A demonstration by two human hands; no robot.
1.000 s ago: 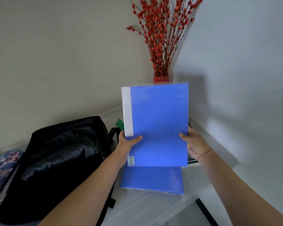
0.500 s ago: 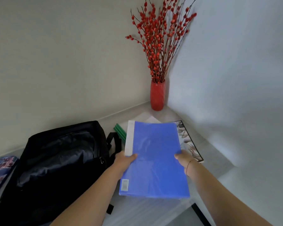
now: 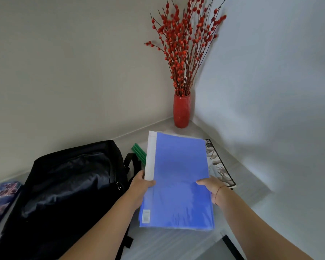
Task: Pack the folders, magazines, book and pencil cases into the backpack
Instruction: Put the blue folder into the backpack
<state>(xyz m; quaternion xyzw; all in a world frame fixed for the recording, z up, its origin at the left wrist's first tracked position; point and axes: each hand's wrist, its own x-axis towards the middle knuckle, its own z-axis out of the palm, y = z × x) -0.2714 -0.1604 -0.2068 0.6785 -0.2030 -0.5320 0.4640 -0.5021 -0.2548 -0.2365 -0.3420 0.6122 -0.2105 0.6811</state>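
Observation:
A blue folder (image 3: 178, 177) with a white spine strip lies nearly flat on a stack of folders on the white table (image 3: 169, 244). My left hand (image 3: 140, 186) grips its left edge and my right hand (image 3: 212, 188) grips its right edge. The black backpack (image 3: 64, 192) lies open to the left of the stack. Green folder spines (image 3: 139, 154) stick out behind the blue folder. A magazine or book (image 3: 219, 169) with hands pictured on its cover lies under the stack's right side. A patterned pencil case (image 3: 2, 199) sits at the far left edge.
A red vase (image 3: 181, 111) with red berry branches stands in the corner where the two walls meet. The table's front edge and a dark strip (image 3: 231, 246) show at the lower right.
The blue folder was held upright in front of the vase; both hands have lowered it flat onto the stack. The view has tilted slightly.

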